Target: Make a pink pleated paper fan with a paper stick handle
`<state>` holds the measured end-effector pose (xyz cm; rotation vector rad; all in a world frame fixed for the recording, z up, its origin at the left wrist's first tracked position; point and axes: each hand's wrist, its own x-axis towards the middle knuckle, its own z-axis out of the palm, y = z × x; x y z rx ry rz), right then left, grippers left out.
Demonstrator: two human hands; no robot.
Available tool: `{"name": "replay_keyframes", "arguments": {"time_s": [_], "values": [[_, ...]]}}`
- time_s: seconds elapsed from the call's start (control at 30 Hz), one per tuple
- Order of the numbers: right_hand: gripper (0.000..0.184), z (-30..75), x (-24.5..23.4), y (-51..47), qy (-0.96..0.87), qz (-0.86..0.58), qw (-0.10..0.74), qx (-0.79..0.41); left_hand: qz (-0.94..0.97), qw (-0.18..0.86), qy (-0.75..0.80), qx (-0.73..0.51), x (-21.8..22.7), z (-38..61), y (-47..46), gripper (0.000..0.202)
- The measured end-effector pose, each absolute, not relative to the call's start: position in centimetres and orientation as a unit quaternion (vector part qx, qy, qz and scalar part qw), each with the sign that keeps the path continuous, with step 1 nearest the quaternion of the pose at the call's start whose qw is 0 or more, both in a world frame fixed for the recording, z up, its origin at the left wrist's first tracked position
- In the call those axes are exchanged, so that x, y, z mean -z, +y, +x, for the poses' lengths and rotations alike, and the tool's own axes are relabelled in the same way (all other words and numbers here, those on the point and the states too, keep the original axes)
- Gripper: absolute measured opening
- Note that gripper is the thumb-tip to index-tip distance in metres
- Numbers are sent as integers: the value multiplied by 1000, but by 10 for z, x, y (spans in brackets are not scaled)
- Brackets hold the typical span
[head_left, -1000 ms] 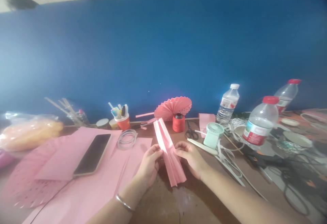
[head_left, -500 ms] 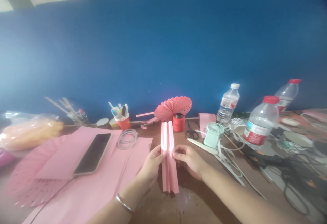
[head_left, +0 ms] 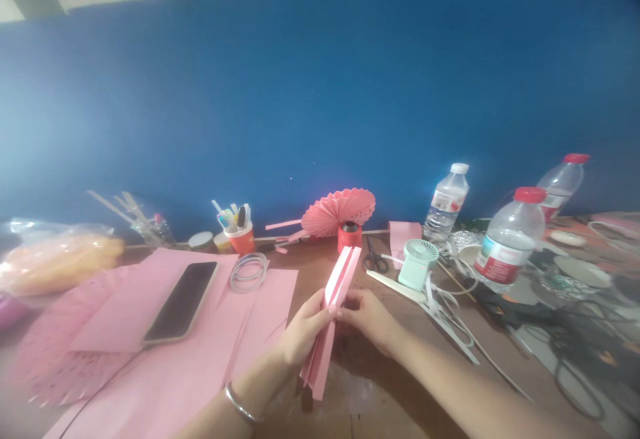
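Observation:
Between my two hands is a strip of pleated pink paper [head_left: 324, 351], held above the brown table [head_left: 380, 392]. It slants, its far end leaning right. My left hand [head_left: 309, 325] grips its left side at mid-length, the thumb on top. From the right, my right hand [head_left: 369, 319] pinches the same spot, and the thumbs nearly meet. The fingers under the paper are partly hidden. Just beyond the strip stands a red round container [head_left: 349, 236], with a pink pleated paper fan [head_left: 339, 212] by it.
Left lie pink paper sheets [head_left: 200, 379] with a phone [head_left: 181, 302] and a coiled clear tube [head_left: 249, 272]. A cup of pens [head_left: 243, 239] stands behind. Rightward are scissors [head_left: 375, 257], a mint handheld fan [head_left: 418, 265], water bottles [head_left: 513, 239] and tangled cables [head_left: 453, 319].
The pleated paper has turned from nearly straight to slanted, far end to the right and near end to the left. My hands have moved closer together on it.

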<state>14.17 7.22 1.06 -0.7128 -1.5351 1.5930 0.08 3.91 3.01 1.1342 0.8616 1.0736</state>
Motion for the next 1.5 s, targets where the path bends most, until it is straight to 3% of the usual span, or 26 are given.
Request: {"name": "replay_keyframes", "arguments": {"time_s": [0.1, 0.2, 0.3, 0.4, 0.57, 0.67, 0.83, 1.0, 1.17, 1.5], "values": [[29, 144, -9, 71, -651, -345, 452, -503, 516, 638, 369, -436, -31, 1, 38, 32], [42, 150, -12, 69, -707, -404, 516, -267, 491, 680, 393, -377, -26, 0, 37, 25], [28, 157, -20, 66, -812, -340, 472, -56, 490, 684, 427, -333, -21, -4, 38, 16], [14, 160, -27, 67, -862, -302, 406, 18, 578, 597, 457, -317, -22, -8, 41, 13], [16, 159, -28, 74, -855, -353, 379, 0, 720, 317, 500, -362, -29, -13, 48, 28], [18, 160, -26, 76, -855, -370, 364, -11, 771, 151, 507, -356, -29, -16, 50, 18], [17, 160, -22, 76, -870, -348, 350, 4, 824, 14, 515, -234, -27, -18, 49, 20], [18, 177, -17, 99, -870, -358, 339, 19, 791, 88, 570, -206, -25, -24, 53, 20], [15, 198, -9, 126, -817, -434, 379, -20, 748, 203, 588, -230, -21, -28, 58, 20], [14, 219, -8, 145, -774, -471, 398, -146, 626, 256, 621, -397, -7, -50, 81, 26]]}}
